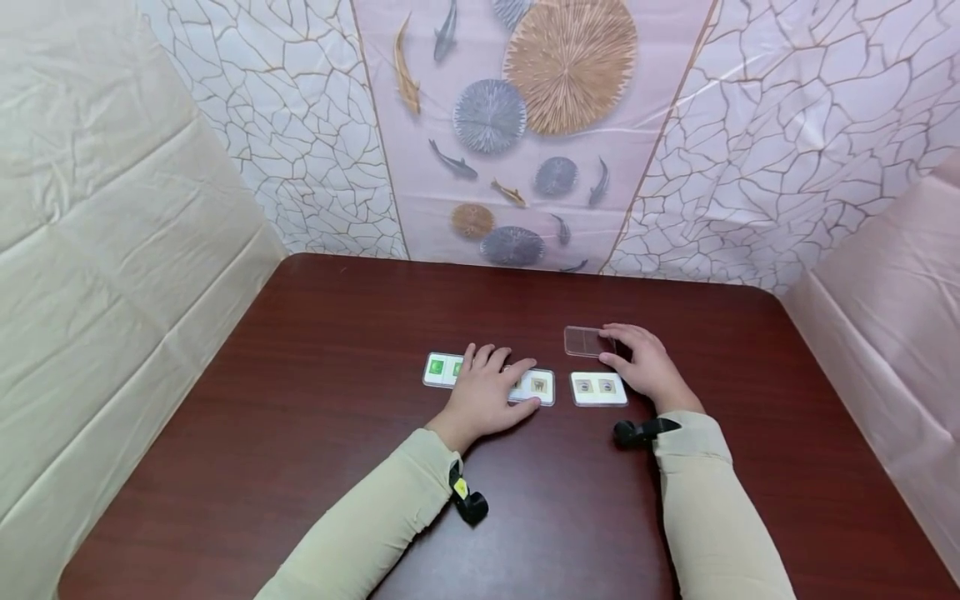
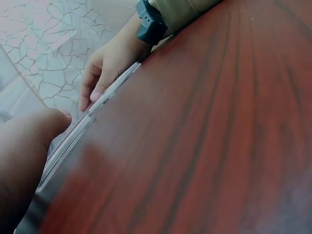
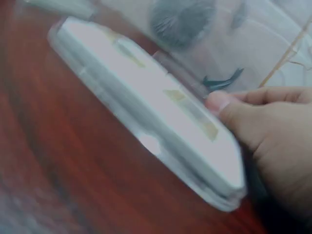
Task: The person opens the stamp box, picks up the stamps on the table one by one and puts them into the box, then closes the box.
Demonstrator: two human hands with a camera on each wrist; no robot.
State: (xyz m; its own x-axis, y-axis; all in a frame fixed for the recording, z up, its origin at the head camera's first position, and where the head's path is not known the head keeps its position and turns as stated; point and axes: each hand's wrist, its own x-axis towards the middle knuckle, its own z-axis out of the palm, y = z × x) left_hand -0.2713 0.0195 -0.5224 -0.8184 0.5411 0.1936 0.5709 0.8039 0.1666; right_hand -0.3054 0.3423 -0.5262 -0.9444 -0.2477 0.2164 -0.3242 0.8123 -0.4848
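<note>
A flat clear case with a white insert and green pictures lies leftmost, partly hidden by my left hand. That hand rests with spread fingers over it and a second case bearing brownish pictures. To the right sits a third case with two small greyish pictures; its white insert fills the right wrist view. Just behind it, a transparent cover is pinched at its right end between the thumb and fingers of my right hand.
A dark red-brown wooden table carries everything. Patterned cloth hangs along its back edge, with pale cloth at the left and right sides. Both wrists wear black camera mounts.
</note>
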